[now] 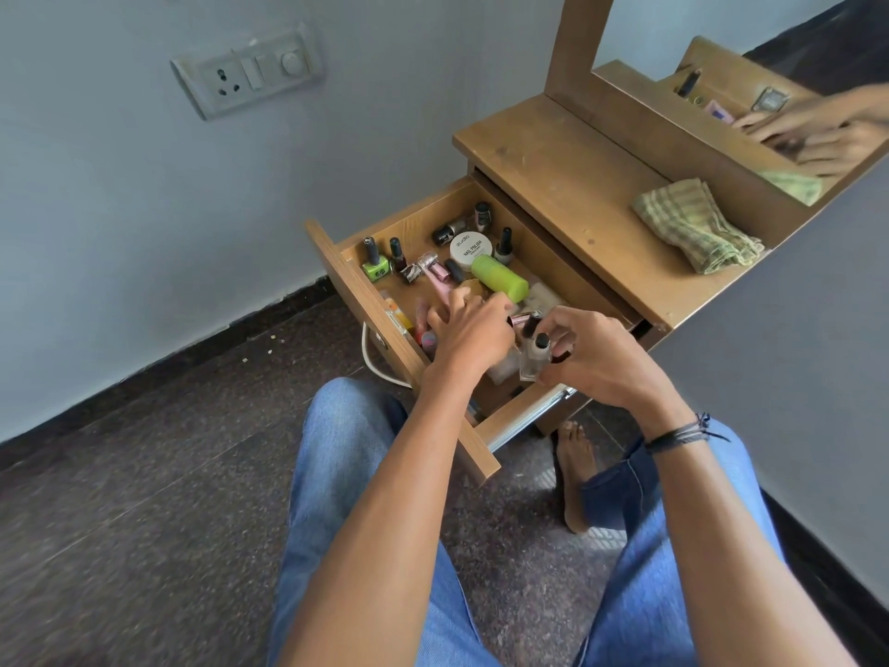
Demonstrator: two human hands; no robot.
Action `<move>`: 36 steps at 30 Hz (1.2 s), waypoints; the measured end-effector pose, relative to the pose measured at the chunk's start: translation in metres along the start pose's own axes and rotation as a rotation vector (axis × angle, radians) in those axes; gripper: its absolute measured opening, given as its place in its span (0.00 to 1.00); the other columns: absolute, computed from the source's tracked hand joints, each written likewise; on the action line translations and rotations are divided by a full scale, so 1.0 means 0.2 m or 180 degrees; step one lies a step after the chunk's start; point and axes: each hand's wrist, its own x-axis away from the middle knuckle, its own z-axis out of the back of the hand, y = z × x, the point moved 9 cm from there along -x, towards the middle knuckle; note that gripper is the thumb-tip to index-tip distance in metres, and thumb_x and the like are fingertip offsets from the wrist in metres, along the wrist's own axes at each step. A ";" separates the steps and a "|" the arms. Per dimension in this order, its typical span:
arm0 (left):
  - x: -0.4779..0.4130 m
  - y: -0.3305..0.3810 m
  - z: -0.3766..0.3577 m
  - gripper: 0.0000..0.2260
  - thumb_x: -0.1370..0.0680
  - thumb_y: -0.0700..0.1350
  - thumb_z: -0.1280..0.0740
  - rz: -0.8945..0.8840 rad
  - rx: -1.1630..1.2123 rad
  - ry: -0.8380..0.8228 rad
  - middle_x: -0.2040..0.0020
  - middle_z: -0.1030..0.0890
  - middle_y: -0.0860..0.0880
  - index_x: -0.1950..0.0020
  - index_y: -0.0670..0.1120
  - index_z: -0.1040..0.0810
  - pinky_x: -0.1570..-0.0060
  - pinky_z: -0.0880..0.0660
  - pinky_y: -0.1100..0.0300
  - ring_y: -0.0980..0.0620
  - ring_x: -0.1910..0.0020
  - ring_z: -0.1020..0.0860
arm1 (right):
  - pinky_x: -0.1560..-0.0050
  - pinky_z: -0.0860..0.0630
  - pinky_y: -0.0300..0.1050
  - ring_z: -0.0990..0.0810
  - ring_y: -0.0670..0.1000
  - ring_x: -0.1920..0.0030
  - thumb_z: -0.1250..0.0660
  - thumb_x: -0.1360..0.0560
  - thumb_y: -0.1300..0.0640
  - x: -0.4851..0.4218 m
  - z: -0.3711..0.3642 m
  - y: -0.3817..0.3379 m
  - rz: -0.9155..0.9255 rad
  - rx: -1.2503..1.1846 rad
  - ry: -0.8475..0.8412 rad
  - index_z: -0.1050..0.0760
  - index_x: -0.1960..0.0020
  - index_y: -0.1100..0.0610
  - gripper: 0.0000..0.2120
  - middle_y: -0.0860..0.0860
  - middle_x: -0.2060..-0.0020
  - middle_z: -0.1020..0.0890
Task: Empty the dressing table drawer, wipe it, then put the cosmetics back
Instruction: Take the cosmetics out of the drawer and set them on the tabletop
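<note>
The wooden drawer (336,276) of the dressing table is pulled out and holds several cosmetics: a green nail polish bottle (375,264), a white round nail polish remover jar (471,248), a lime green bottle (500,277) lying on its side, and small dark bottles. My left hand (469,332) reaches into the drawer, fingers curled over items at its middle; what it grips is hidden. My right hand (589,351) is closed around a clear glass bottle with a black cap (535,354) above the drawer's near right corner.
A folded green checked cloth (697,226) lies on the wooden tabletop (567,175). A mirror (769,65) stands behind it against the wall. My knees in blue jeans and a bare foot (575,474) are on the dark stone floor. A wall socket (250,72) is at upper left.
</note>
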 end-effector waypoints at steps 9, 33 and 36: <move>-0.02 -0.01 0.08 0.21 0.20 0.37 0.43 -0.0031 0.0510 0.0381 0.30 0.26 0.46 0.31 0.55 0.26 0.30 0.42 0.42 0.45 0.29 0.35 | 0.50 0.21 0.48 0.17 0.44 0.56 0.22 0.30 0.52 0.01 -0.02 -0.04 0.0069 0.0302 -0.0105 0.24 0.46 0.48 0.15 0.43 0.52 0.17; 0.02 -0.02 0.21 0.16 0.22 0.37 0.29 -0.0111 0.1683 0.1104 0.40 0.19 0.53 0.38 0.53 0.20 0.58 0.23 0.70 0.58 0.52 0.19 | 0.50 0.20 0.38 0.18 0.41 0.51 0.23 0.29 0.51 0.01 -0.02 0.03 0.0317 0.0166 0.0019 0.22 0.42 0.49 0.17 0.43 0.51 0.17; 0.03 -0.03 0.24 0.17 0.22 0.38 0.29 -0.0095 0.1949 0.1247 0.40 0.17 0.53 0.36 0.52 0.19 0.65 0.27 0.77 0.59 0.53 0.19 | 0.50 0.20 0.37 0.18 0.40 0.52 0.22 0.30 0.51 0.01 -0.01 0.03 0.0277 0.0029 0.0061 0.21 0.43 0.50 0.17 0.43 0.52 0.17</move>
